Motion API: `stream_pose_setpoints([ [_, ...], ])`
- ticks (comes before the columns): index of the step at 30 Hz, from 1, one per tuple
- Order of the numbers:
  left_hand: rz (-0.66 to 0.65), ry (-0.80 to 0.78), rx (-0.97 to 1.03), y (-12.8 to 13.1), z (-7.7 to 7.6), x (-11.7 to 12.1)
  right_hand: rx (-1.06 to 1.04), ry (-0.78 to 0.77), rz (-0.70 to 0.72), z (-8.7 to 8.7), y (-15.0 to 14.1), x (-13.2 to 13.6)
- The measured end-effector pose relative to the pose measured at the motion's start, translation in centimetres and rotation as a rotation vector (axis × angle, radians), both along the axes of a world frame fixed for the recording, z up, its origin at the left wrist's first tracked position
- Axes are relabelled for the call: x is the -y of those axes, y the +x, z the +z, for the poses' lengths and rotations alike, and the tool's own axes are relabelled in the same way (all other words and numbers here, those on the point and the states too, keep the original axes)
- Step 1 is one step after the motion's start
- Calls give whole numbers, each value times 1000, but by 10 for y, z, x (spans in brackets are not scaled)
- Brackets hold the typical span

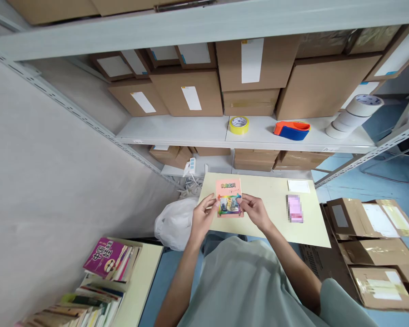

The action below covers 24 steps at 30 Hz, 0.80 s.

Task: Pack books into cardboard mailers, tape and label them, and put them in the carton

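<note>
A small pink book [229, 190] with a colourful picture on its cover is held upright-facing over the pale yellow table [269, 188]. My left hand [204, 212] grips its left edge, thumb on the cover. On the opposite edge, my right hand [256, 211] pinches it the same way; the fingers behind the book are hidden. To the right on the table lie a pink pixelated item [295, 209], whose kind I cannot make out, and a white paper slip [298, 186].
Shelves ahead carry cardboard boxes [187, 93], yellow tape [239, 126], an orange-and-blue tape dispenser [292, 130] and stacked white rolls [351, 119]. A white plastic bag [173, 222] sits left of the table. Books [104, 259] fill the lower left; more cartons [378, 252] stand right.
</note>
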<state>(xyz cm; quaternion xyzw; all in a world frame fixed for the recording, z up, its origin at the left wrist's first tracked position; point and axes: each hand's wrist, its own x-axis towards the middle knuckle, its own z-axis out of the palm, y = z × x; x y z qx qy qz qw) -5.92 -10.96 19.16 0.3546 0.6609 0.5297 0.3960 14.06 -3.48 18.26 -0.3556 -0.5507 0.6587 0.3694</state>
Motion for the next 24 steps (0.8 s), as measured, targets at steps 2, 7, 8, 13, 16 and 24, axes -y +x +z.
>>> stream_pose_setpoints([
  [2, -30, -2, 97, -9, 7, 0, -61, -70, 37, 4, 2, -1],
  [7, -67, 34, 114, -13, 20, 6, -108, -124, 50, 5, 2, -2],
  [8, -65, 42, 100, -12, 21, 7, -114, -119, 53, 5, 1, -3],
  [13, -66, 118, -29, -8, 30, 10, -142, -55, 44, 10, 0, -3],
  [16, -72, 185, -158, -5, 39, 12, -133, 20, 25, 19, 2, -1],
  [24, -111, 456, -559, -5, 60, 19, -153, 371, 1, 35, 13, 1],
])
